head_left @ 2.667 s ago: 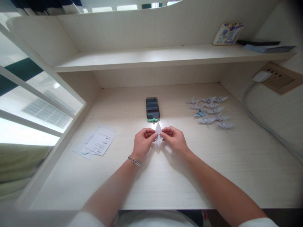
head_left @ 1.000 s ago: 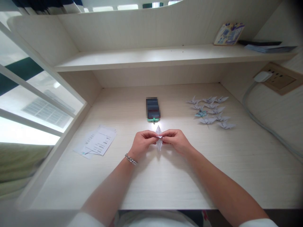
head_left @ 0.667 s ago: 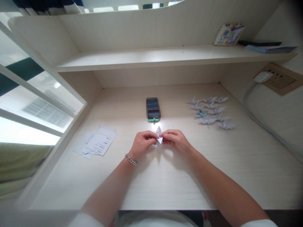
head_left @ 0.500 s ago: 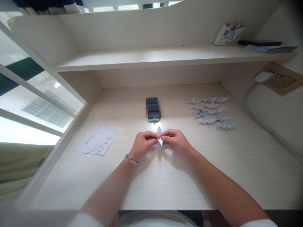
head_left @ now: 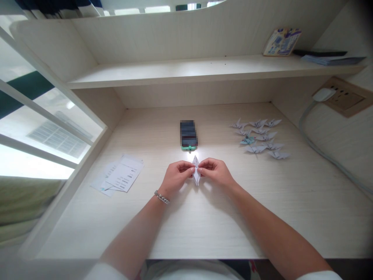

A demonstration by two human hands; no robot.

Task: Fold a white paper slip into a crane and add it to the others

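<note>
A small folded paper [head_left: 196, 175], white with printed marks on its upper part, is held upright in a narrow diamond shape over the desk. My left hand [head_left: 177, 175] pinches its left edge between thumb and fingers; a chain bracelet [head_left: 161, 196] circles that wrist. From the other side, my right hand [head_left: 217, 172] pinches the right edge in the same way. Just beyond the paper lies a phone [head_left: 189, 134] with a green lower edge, its screen blurred out. Several folded paper cranes [head_left: 262, 136] sit in a group at the back right, one of them bluish.
Loose printed paper slips [head_left: 124, 173] overlap on the left of the desk [head_left: 204, 229]. A shelf [head_left: 163, 72] spans the back, carrying a small colourful packet [head_left: 282, 42] at right. A white plug [head_left: 324, 94] sits in the wall socket, its grey cable [head_left: 317, 149] running down the right side.
The folded paper's lower half has become narrower and brighter towards me, with its lower tip now clear. My hands have shifted slightly apart, and both still grip it.
</note>
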